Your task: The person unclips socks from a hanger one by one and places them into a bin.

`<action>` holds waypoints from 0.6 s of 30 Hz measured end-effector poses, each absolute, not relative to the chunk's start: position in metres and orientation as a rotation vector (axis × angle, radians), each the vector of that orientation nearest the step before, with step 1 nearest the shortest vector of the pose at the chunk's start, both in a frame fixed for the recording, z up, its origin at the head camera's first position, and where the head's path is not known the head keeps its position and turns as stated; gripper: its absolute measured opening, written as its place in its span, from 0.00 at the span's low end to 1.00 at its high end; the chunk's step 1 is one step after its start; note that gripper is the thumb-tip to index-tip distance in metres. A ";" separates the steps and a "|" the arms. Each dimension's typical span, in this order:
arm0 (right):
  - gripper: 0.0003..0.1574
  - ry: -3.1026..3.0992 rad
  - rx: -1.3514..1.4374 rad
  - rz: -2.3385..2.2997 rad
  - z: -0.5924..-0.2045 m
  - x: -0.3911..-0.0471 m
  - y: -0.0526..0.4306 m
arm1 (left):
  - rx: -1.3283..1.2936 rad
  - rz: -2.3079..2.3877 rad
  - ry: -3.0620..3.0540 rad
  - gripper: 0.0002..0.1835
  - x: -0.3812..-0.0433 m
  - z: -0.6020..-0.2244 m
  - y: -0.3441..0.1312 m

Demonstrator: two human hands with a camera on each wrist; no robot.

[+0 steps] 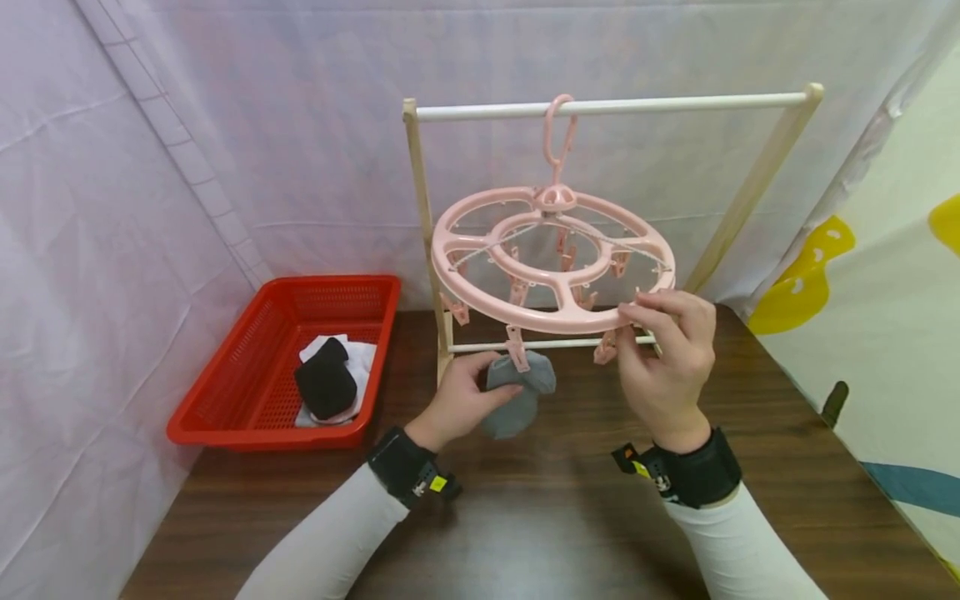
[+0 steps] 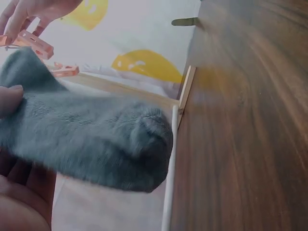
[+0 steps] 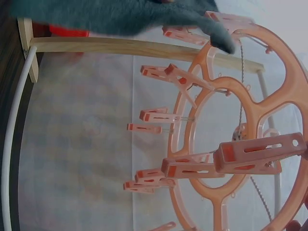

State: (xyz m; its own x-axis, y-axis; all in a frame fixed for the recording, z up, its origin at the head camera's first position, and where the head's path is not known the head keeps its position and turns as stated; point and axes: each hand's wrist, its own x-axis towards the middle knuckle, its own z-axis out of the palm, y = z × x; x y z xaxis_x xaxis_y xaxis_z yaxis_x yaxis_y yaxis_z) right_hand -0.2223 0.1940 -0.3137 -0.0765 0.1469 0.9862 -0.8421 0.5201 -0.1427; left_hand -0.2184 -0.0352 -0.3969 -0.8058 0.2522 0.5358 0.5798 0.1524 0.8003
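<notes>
A grey sock [image 1: 513,414] is in my left hand [image 1: 463,396], pinched between thumb and fingers. In the left wrist view the grey sock [image 2: 101,134] stretches out past the thumb. A pink clothespin [image 1: 516,348] overlaps the sock's upper part in the head view; whether it bites the fabric I cannot tell. My right hand [image 1: 671,362] grips the front right rim of a round pink drying hanger [image 1: 558,319], thumb below and fingers above. Several pink clips hang from the hanger, which is tilted toward me. The right wrist view shows only bits of the right fingertips.
The hanger's hook [image 1: 551,142] hangs over the white bar [image 1: 690,104] of a wooden-sided rack. To the left stands a red basket [image 1: 217,408] with a black sock [image 1: 326,383] and white and grey pieces. All rest on a dark wooden table [image 1: 757,467].
</notes>
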 end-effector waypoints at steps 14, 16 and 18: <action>0.15 -1.511 0.675 0.868 -0.316 -0.220 0.189 | -0.797 -1.719 -2.235 0.11 -0.219 -0.408 -0.030; 0.16 -1.529 0.680 0.855 -0.317 -0.221 0.188 | -0.789 -1.716 -2.266 0.11 -0.219 -0.409 -0.030; 0.16 -1.535 0.683 0.848 -0.319 -0.222 0.187 | -0.782 -1.712 -2.295 0.11 -0.219 -0.410 -0.030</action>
